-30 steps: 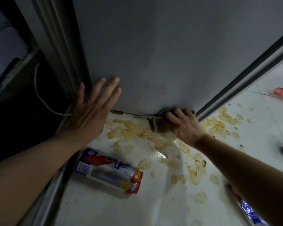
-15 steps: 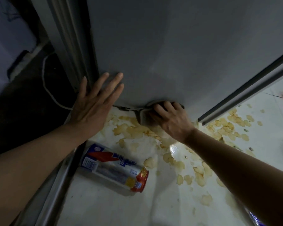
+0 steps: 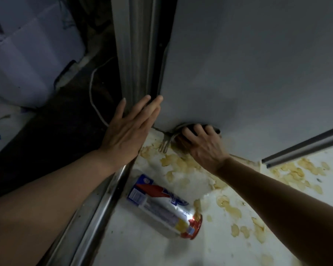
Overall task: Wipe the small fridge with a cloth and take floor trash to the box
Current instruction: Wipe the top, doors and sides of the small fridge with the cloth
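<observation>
Fridge (image 3: 258, 73): grey side panel, standing on the floor.
Floor (image 3: 142, 246): white, littered with yellowish crumbs (image 3: 292, 169).
Left hand (image 3: 127, 135): flat against fridge corner, fingers straight, together.
Right hand (image 3: 204, 144): fingers clamped on dark cloth (image 3: 183, 141) at fridge's bottom edge.
Wrapper (image 3: 161, 206): lying near fridge.

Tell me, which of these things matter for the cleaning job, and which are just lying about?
Job: fridge, cloth under right hand, left hand, chip can, spilled chips.
Lying about: white cable, metal floor rail.

Dim, soft-focus wide-angle view; glare on the can (image 3: 185, 215).
</observation>
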